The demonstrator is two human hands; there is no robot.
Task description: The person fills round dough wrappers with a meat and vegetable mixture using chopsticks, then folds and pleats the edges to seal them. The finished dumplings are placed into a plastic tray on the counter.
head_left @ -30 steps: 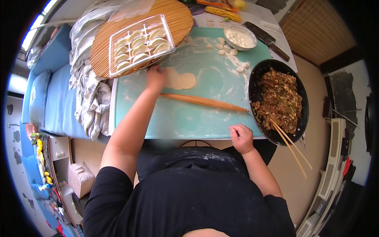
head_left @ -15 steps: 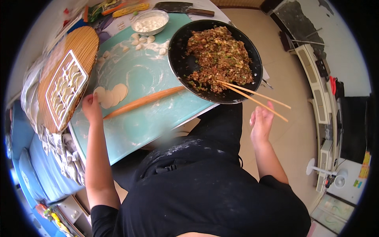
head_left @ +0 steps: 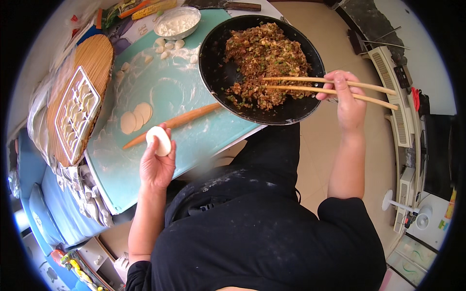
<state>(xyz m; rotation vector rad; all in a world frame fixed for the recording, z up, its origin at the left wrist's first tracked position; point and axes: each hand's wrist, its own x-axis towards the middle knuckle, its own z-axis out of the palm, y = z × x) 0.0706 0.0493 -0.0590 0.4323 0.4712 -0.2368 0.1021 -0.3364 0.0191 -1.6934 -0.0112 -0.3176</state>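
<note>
A round white dough wrapper [head_left: 159,140] rests in my left hand [head_left: 158,166], the fingers under it and the thumb on its face, above the near part of the green mat. My right hand [head_left: 347,99] grips a pair of wooden chopsticks [head_left: 310,88]; their tips reach into the brown minced filling [head_left: 267,58] in the black pan [head_left: 213,60]. Several more wrappers [head_left: 128,122] lie overlapping on the mat. Beside them a wooden rolling pin [head_left: 179,119] lies slantwise, its right end close to the pan.
The floury green mat [head_left: 170,99] covers the table. Small dough pieces [head_left: 165,50] sit near a bowl of flour [head_left: 177,24]. At left, a white tray of dumplings [head_left: 77,114] stands on a round wooden board [head_left: 97,53]. A cleaver [head_left: 208,4] lies at the back.
My left hand has lifted a wrapper off the mat and come nearer to me with it. My right hand has moved up and closed around the chopsticks.
</note>
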